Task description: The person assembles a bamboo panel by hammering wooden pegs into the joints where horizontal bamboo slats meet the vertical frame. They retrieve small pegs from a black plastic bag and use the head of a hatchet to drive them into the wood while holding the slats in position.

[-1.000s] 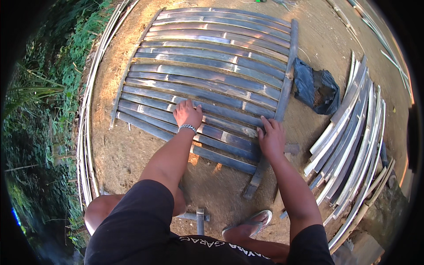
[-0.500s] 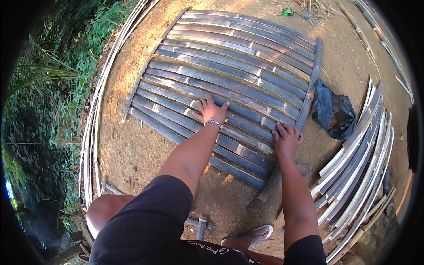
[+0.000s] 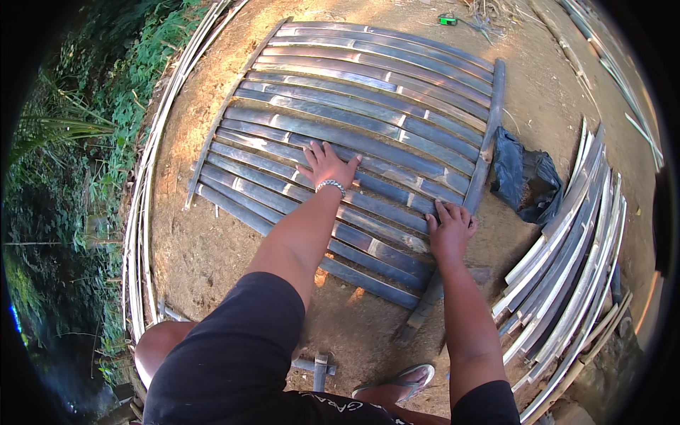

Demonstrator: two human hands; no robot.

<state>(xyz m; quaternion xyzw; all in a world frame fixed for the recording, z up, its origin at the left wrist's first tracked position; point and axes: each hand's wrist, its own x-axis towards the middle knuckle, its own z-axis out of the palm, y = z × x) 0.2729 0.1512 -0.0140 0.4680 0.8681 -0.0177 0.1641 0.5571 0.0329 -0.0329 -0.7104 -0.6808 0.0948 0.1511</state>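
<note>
Head view shows a bamboo panel (image 3: pixel 375 148) lying on the bare ground (image 3: pixel 191 269) in front of the person, its dark slats running between a left rail (image 3: pixel 201 164) and a thicker right rail (image 3: pixel 497 95). The left hand (image 3: pixel 328 166), with a bracelet (image 3: pixel 331 185) at its wrist, is spread flat over the slats near the panel's middle, fingers apart and grasping nothing. The right hand (image 3: pixel 450 228) has its fingers bent over slat ends beside the right rail; whether it pinches one or merely presses cannot be told. No nail or tie can be made out at this size, so if the slats lie loose, an uneven push from either hand could skew one, widen its gap or work its end off the rail. Split bamboo edges might also cut or splinter the bare fingers, should they slide along a slat. The sandal (image 3: pixel 418 375) stands near the rail's lower end, so a careless step might knock the panel askew. A black bag (image 3: pixel 506 170) sits just beside the right rail, and a pile of loose strips (image 3: pixel 559 269) lies farther right.
</note>
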